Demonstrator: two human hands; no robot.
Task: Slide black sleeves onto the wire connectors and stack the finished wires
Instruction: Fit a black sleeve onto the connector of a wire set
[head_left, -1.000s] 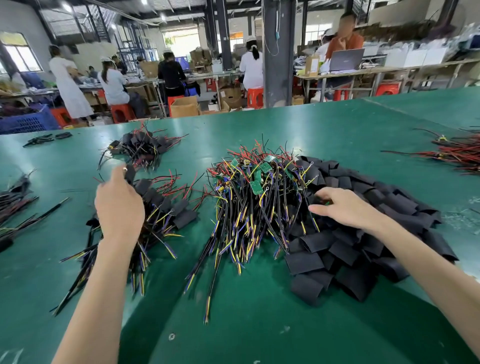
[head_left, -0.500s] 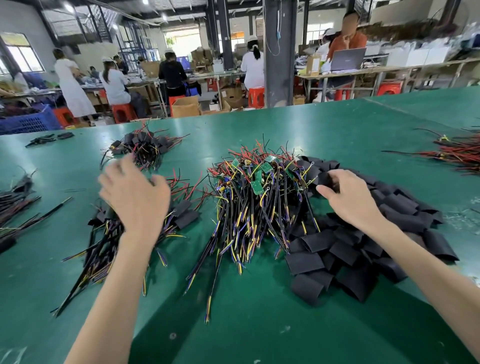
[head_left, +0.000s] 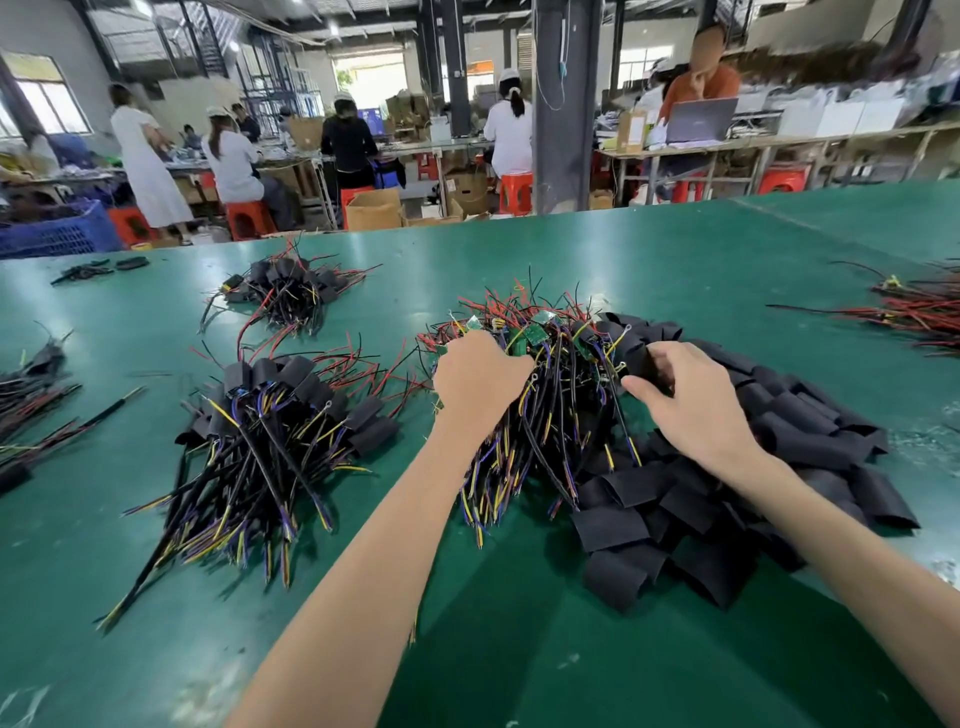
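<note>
Green factory table: left hand is fisted round wires in the tangled multicoloured wire heap, right hand curls into the flat black sleeves, can't tell if it's pinching one. Best tease out a single wire, sleeved stack sits left

Green table; wire heaps, sleeved wire stacks, black sleeves.

**Two bare arms on my feed**

From the head camera I see only the person's arms. The left hand and left forearm are bare, and so are the right hand and right forearm, uncovered right down to the frame's lower edge
</note>
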